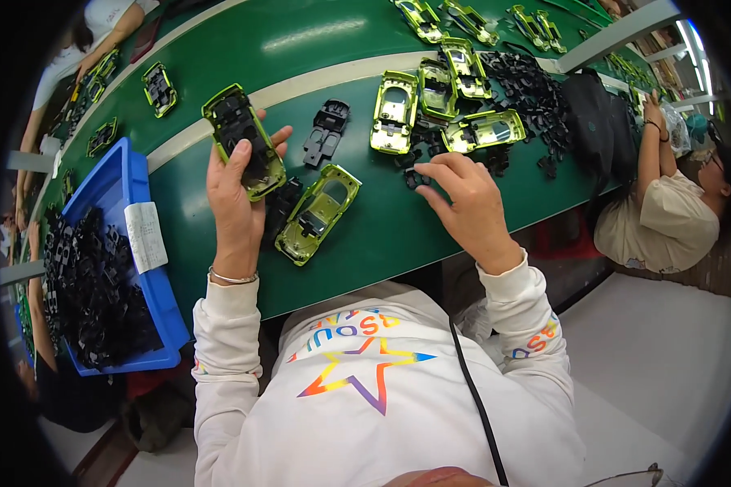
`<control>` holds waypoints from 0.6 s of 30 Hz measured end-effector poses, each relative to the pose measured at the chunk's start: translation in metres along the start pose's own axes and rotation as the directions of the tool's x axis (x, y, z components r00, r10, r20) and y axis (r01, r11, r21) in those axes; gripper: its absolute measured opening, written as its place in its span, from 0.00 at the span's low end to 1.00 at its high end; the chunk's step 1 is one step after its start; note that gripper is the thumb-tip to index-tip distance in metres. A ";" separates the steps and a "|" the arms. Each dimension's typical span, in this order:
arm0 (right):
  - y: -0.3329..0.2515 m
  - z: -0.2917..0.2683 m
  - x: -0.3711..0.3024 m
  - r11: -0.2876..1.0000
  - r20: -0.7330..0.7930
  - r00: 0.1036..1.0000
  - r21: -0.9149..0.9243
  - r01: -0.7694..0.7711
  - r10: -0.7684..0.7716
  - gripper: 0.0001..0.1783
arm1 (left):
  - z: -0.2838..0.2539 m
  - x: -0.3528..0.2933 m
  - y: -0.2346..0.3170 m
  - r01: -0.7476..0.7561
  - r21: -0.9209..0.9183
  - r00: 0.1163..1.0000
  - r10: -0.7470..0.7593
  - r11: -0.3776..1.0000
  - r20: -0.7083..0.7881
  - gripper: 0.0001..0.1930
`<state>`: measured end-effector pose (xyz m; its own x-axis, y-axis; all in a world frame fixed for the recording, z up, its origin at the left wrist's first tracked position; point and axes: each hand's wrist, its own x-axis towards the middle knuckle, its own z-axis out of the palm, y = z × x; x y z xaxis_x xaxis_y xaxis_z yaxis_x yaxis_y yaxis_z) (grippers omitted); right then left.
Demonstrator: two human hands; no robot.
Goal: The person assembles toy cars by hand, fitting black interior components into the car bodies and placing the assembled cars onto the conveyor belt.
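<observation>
My left hand (234, 180) grips a yellow-green toy car body (244, 142), its open underside facing up with a black interior piece inside. Over the table, my right hand (468, 195) pinches a small black plastic part (415, 178) between thumb and fingertips. Another green car shell (318, 215) lies between my hands near the table's front edge, partly over some black parts. Beyond it lies a black car interior piece (326, 134). Several hollow green shells, including one upright-lying shell (395, 112), are grouped just past my right hand.
A heap of small black parts (536, 97) spreads at the right, beside a black bag (597, 122). At the left stands a blue bin (166, 304) full of black parts. Behind runs a green conveyor belt (300, 49) carrying car bodies. Other people sit at both sides.
</observation>
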<state>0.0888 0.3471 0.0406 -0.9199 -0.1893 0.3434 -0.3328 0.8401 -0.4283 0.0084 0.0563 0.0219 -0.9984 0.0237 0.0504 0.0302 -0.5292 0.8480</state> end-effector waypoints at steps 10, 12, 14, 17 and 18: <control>-0.009 0.007 0.019 0.972 0.040 0.998 0.231 -0.051 0.042 0.10 | 0.000 -0.009 0.007 0.111 -0.173 0.994 -0.108 0.979 0.025 0.25; -0.027 0.004 0.032 0.927 -0.035 0.999 0.376 0.008 0.006 0.10 | 0.004 -0.007 0.006 0.173 -0.248 0.985 -0.168 0.953 0.041 0.29; -0.053 0.011 0.054 0.904 -0.104 0.991 0.409 0.122 -0.087 0.11 | 0.001 -0.009 0.008 0.193 -0.264 0.981 -0.181 0.945 0.070 0.30; -0.085 0.030 0.088 0.866 -0.205 0.954 0.411 0.287 -0.219 0.12 | 0.001 -0.013 0.005 0.177 -0.245 0.983 -0.163 0.953 0.080 0.29; -0.090 0.040 0.097 0.841 -0.215 0.945 0.438 0.319 -0.246 0.12 | 0.001 -0.013 0.003 0.155 -0.221 0.987 -0.141 0.963 0.078 0.28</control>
<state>0.0215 0.2329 0.0790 -0.7429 -0.2763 0.6097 -0.6636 0.4238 -0.6165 0.0214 0.0555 0.0248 -0.9860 0.1643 -0.0281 -0.1356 -0.6931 0.7079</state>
